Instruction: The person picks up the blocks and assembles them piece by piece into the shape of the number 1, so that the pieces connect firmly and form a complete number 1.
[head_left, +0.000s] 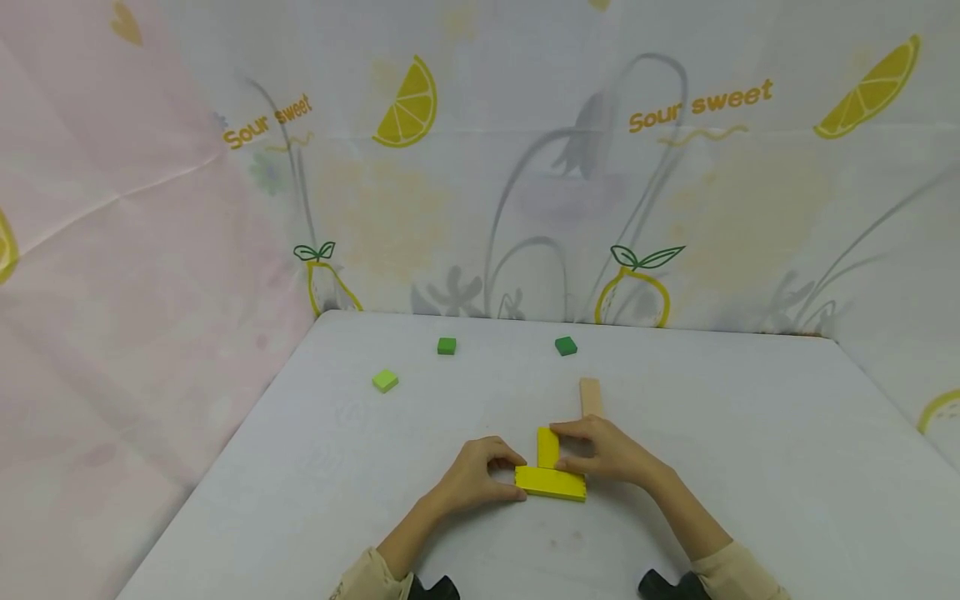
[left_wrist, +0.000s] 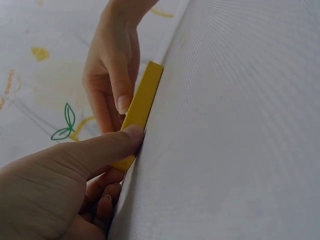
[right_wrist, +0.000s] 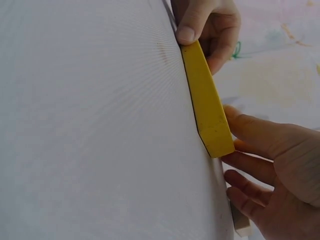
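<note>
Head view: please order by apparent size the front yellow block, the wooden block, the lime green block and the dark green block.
1. Front yellow block
2. Wooden block, partly hidden behind the right hand
3. Lime green block and dark green block: too alike to rank

Back cloth (head_left: 487, 50): white, lightly creased, upright behind the worktop (head_left: 750, 417)
Left cloth (head_left: 112, 333): pale pink, with a diagonal crease
Print: yellow lemon slices (head_left: 408, 108), grey flowers (head_left: 585, 137), orange "Sour sweet" lettering (head_left: 701, 107)
Worktop: plain white
Light: soft, with faint shadows
</note>
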